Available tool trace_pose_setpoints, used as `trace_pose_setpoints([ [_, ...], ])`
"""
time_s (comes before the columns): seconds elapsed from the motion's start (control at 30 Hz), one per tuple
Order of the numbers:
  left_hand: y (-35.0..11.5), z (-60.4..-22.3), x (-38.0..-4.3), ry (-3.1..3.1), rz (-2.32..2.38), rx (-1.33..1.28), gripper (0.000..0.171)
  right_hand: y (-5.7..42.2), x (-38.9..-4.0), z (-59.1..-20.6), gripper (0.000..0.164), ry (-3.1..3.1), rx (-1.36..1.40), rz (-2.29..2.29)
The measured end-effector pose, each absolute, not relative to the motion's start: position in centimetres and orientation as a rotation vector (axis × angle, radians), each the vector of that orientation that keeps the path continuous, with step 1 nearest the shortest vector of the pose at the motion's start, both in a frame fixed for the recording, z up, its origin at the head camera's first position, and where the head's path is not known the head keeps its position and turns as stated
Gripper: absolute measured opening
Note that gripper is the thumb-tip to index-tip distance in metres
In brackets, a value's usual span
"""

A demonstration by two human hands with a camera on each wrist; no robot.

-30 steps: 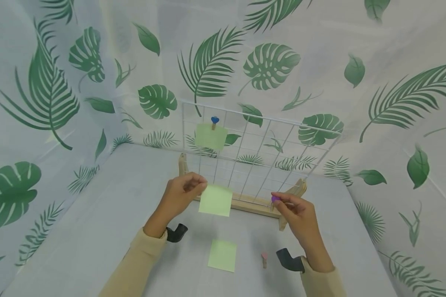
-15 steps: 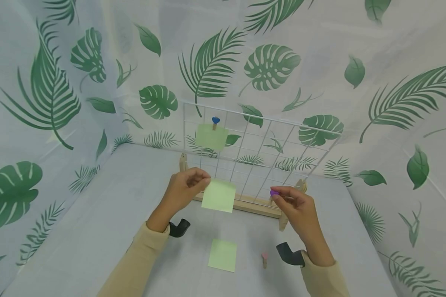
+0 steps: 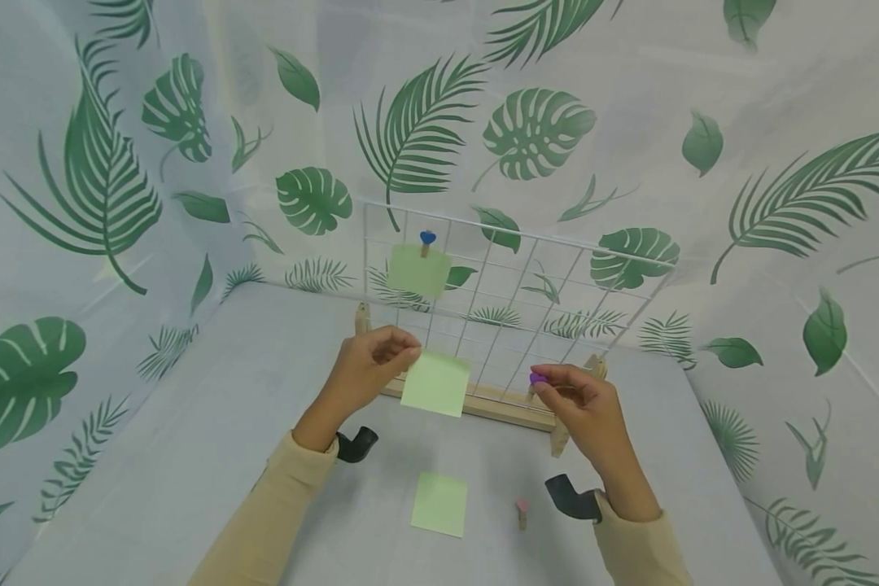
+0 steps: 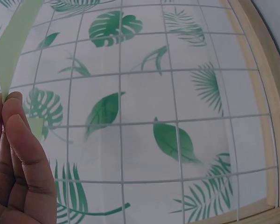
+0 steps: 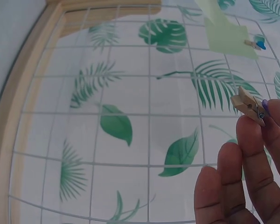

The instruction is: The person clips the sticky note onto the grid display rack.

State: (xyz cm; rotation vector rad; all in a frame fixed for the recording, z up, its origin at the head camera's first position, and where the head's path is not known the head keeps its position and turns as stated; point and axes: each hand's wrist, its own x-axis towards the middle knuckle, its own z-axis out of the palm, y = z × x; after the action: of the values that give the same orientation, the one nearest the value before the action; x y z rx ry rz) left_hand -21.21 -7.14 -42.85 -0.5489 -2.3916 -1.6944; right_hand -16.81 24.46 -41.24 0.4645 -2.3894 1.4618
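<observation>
My left hand (image 3: 372, 370) pinches a pale green sticky note (image 3: 436, 384) by its upper left corner, in front of the white wire grid (image 3: 516, 301). In the left wrist view that note (image 4: 15, 44) is seen nearly edge-on above thumb and forefinger. To the right, my right hand (image 3: 584, 407) pinches a small clothespin with a purple heart (image 3: 537, 378). Its wooden jaws point away from the fingers in the right wrist view, where the clothespin (image 5: 248, 105) shows closely. Another green note (image 3: 419, 273) hangs high on the grid's left, clipped by a blue-heart clothespin (image 3: 426, 238).
On the white table lie a further green note (image 3: 439, 505) and a pink-heart clothespin (image 3: 522, 513). The grid stands in a wooden base (image 3: 509, 411) with a foot at each end. Leaf-printed cloth (image 3: 439, 106) surrounds the table. A black curved piece (image 3: 573, 498) sits at each wrist.
My left hand has moved slightly up and to the right with the note. The right hand has risen a little with the purple-heart clothespin, still held near the grid.
</observation>
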Motion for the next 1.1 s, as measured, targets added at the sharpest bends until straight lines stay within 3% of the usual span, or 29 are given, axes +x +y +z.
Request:
trace_pose_setpoints([
  [1.1, -6.6, -42.1, -22.1, -2.334, -1.686, -0.606, 0.011, 24.3, -17.3, -39.8, 0.020, -2.388, 0.457, 1.493],
])
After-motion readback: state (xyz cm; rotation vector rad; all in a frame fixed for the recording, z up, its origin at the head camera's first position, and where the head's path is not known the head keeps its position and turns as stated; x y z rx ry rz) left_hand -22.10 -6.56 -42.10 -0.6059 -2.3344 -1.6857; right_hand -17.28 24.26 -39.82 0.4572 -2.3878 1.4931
